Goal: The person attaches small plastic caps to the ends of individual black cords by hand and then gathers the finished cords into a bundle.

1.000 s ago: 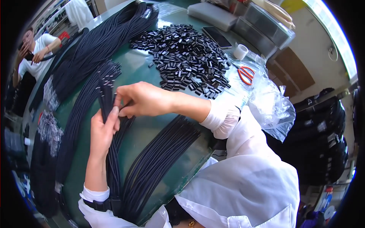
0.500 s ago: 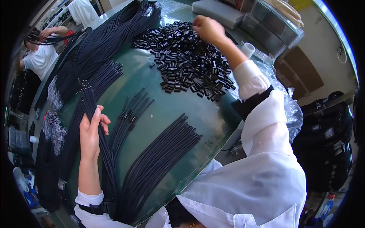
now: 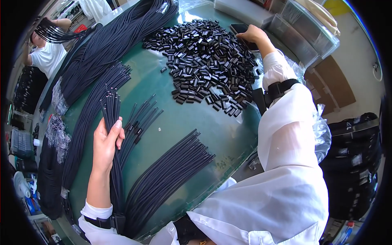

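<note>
The fingers (image 3: pixel 117 128) of the left hand (image 3: pixel 104 145) are wrapped around a bundle of thin black cords (image 3: pixel 110 109) left of the frame's centre, thumb laid across it, pale-ended tips fanning out above the grip. The right hand (image 3: pixel 257 35) is at the upper right, its fingers bent at a dark phone (image 3: pixel 250 45) beside the pile of small black tubular sleeves (image 3: pixel 204 61); whether they pinch anything cannot be told.

Just right of the left hand lie loose cords with dark sleeves (image 3: pixel 137 131); a wider fan of black cords (image 3: pixel 171 169) spreads over the green worktop (image 3: pixel 183 118) at lower centre.

The held cords look light and bendy, likely to splay if gripped far from their tips; just below the ends seems best. The sleeves look light, hard and smooth, apt to roll, so pinching their sides should suit.
</note>
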Demonstrator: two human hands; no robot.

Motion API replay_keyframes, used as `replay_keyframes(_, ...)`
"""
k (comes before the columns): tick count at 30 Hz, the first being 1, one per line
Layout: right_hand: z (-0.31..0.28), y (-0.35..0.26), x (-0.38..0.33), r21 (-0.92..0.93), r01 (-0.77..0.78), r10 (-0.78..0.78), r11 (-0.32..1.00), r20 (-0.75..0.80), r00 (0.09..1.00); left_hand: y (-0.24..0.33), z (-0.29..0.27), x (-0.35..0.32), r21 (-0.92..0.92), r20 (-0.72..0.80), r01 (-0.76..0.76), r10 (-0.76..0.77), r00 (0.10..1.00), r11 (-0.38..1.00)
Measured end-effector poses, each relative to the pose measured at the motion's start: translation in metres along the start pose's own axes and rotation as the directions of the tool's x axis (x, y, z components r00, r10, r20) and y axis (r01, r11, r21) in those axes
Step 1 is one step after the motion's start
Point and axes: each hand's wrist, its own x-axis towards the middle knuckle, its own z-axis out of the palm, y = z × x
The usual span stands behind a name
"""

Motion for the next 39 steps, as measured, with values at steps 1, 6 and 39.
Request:
replay_keyframes(1, 0.003, 0.001, 0.000, -0.001, 0.008, -0.008, 1.000, -0.044, 0.999, 0.002, 0.001, 0.000, 0.004, -0.001, 0.005, -0.005, 1.000, 1.000)
replay_keyframes(6, 0.008, 0.007, -0.002, -0.050, 0.061, -0.069, 0.997, -0.158, 0.985, 0.004, 0.008, -0.001, -0.022, -0.027, 0.022, -0.022, 0.999, 1.000)
replay_keyframes(39, 0.008, -0.148, -0.248, 0.916, 0.382, -0.820, 0.121, -0.124, 0.559, 0.001, 0.012, -0.017, 0.004, -0.073, -0.020, 0.021, 0.997, 1.000)
